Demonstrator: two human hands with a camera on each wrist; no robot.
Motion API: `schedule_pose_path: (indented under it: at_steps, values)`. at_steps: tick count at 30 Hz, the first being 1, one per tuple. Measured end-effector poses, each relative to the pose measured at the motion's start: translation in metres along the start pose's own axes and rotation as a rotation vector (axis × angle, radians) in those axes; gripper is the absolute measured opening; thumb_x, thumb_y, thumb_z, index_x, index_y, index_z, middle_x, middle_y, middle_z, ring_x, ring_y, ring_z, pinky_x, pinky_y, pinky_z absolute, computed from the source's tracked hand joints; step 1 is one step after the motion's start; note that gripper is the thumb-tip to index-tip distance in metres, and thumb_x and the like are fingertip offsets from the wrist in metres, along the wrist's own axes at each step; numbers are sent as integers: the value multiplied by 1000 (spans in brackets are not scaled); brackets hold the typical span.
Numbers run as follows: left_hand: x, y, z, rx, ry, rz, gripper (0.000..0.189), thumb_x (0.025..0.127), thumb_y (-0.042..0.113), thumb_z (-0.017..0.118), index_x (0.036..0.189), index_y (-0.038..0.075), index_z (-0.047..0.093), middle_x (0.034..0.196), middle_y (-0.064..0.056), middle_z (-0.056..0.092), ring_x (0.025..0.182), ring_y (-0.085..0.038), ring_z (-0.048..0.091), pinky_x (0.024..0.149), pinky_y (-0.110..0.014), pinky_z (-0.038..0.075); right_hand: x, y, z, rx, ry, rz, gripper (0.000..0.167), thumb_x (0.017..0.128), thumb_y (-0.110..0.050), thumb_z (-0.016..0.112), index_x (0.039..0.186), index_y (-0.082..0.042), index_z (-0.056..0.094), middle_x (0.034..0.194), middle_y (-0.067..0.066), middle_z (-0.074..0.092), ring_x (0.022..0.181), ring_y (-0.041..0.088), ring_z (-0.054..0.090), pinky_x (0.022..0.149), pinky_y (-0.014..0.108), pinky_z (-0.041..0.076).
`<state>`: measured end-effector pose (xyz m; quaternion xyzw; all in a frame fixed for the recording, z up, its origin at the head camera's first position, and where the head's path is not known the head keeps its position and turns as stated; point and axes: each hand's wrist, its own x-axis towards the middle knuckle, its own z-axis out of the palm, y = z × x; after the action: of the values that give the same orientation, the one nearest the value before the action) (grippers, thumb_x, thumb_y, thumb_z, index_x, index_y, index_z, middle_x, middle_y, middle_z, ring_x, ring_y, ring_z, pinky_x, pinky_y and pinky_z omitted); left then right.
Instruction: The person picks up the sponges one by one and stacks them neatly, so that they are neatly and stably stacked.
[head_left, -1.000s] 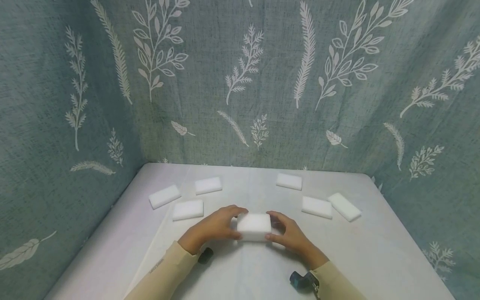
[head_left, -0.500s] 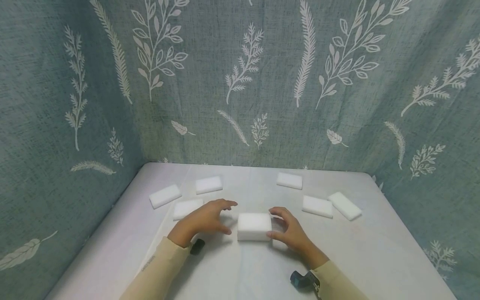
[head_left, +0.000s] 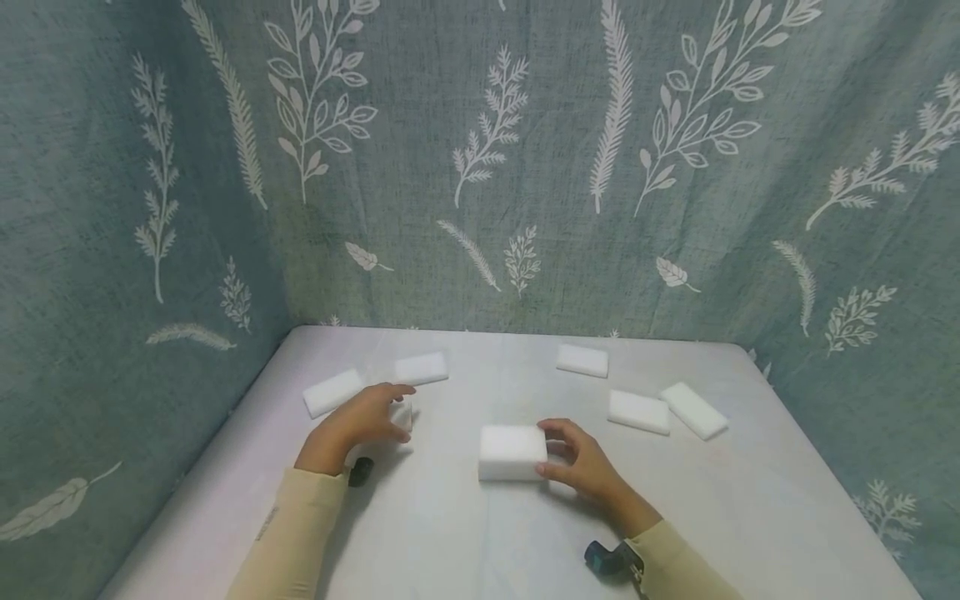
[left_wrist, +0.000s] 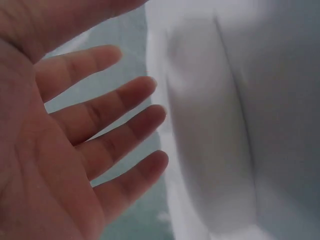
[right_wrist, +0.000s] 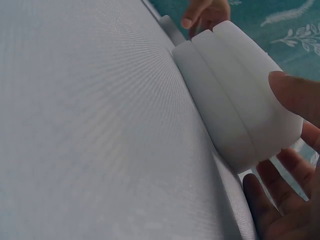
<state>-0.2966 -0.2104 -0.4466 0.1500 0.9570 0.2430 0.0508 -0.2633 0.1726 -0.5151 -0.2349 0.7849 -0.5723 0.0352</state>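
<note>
Nearest us, two beige sleeves [head_left: 285, 525] reach in over the white table [head_left: 450, 542]. Taking the stack of blocks [head_left: 513, 454] as our clock's centre, we see it on mid-table, three layers deep by its seams. Our right hand [head_left: 588, 473], at 4 o'clock, holds the stack's right end between thumb and fingers, probably to keep the layers aligned. Our left hand [head_left: 360, 421], well apart at 10 o'clock, hovers over a lone block [head_left: 402, 414] with fingers spread, presumably so the block fits between; we cannot tell whether it touches. Two blocks lie close together around 2 to 3 o'clock, a tilted block [head_left: 332, 393] at 10, others at 11 and 1, all flat, perhaps spaced for easy reach. At 12, patterned cloth [head_left: 420, 292] hangs behind, likely as a screen.
</note>
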Motion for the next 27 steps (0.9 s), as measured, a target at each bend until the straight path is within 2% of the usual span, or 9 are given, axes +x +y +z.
schedule_pose_path:
  at_steps: [5,11,16,20,24,27]
  values:
    - [-1,-22,-6,-21,21,-64,77,70,21,88,137,6,54,127,-18,58,117,-34,54,96,-49,44,1,2,-1,32,6,9,66,77,-9,81,135,-4,50,135,19,50,120,41,52,101,48,42]
    - [-4,-41,-9,-54,33,-76,74,70,19,88,135,5,55,127,-21,58,115,-36,54,93,-50,45,1,3,-2,0,8,10,63,78,-14,82,133,-6,52,133,17,52,120,39,53,101,46,42]
    - [-5,-48,-9,-74,26,-133,71,70,16,88,133,6,58,126,-20,58,112,-34,54,92,-48,45,1,0,-3,-5,22,-6,65,76,-15,84,132,-5,53,132,14,53,120,39,54,102,48,41]
    - [-6,-50,-9,-61,11,-188,71,69,14,88,132,4,57,128,-24,55,115,-39,52,96,-53,43,0,-3,-2,-7,25,-1,67,76,-15,83,133,-2,51,133,15,52,118,38,54,100,46,43]
    - [-10,-50,-11,-53,-15,-248,70,69,13,88,131,3,57,129,-26,54,118,-43,50,98,-57,40,-1,-2,1,0,18,-7,63,78,-7,80,133,1,50,134,20,51,120,42,52,101,49,42]
    - [-13,-51,-13,-57,-21,-256,68,69,12,87,130,3,58,128,-27,54,115,-42,52,96,-58,42,0,-1,2,1,15,-13,62,78,-5,80,133,1,51,134,21,50,121,43,50,102,49,40]
